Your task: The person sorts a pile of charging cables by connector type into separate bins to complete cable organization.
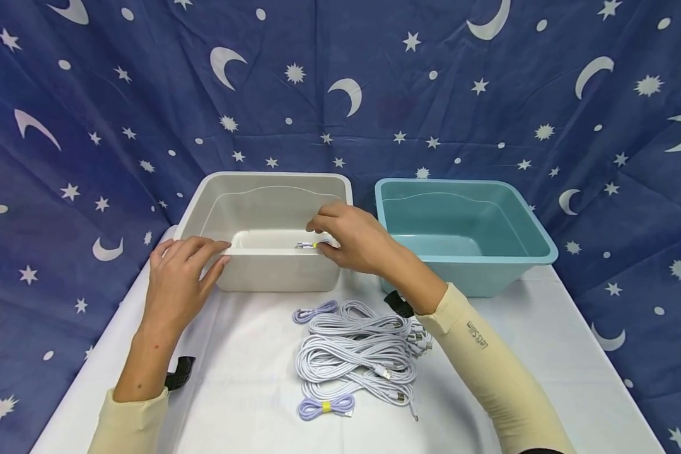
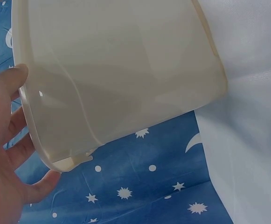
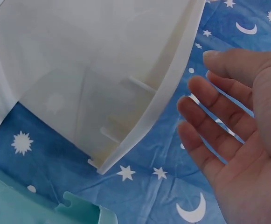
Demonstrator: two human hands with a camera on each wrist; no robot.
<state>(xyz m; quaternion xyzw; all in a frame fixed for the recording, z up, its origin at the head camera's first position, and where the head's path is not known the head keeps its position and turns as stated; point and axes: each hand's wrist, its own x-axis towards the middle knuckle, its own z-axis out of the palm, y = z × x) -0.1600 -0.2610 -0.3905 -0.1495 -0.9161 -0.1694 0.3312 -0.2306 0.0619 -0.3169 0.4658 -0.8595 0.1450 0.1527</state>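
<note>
In the head view my left hand (image 1: 181, 277) holds the front-left rim of a pale grey plastic bin (image 1: 278, 274), thumb outside and fingers over the edge. The left wrist view has those fingers (image 2: 18, 149) partly hidden behind the rim. Above the bin's front-right rim is my right hand (image 1: 357, 239). Its fingers (image 3: 219, 105) are spread and loosely bent in the right wrist view, with nothing held. Just beside the right thumb, inside the bin, the ends of a bundled cable (image 1: 305, 245) with a yellow tie show; the rest is hidden behind the hand.
A pile of coiled white cables (image 1: 357, 359) lies on the white table (image 1: 250, 378). A lavender cable bundle (image 1: 314, 311) sits behind it, and another with a yellow tie (image 1: 326, 407) in front. A teal bin (image 1: 465, 277) stands right, before a starry blue curtain (image 1: 374, 75).
</note>
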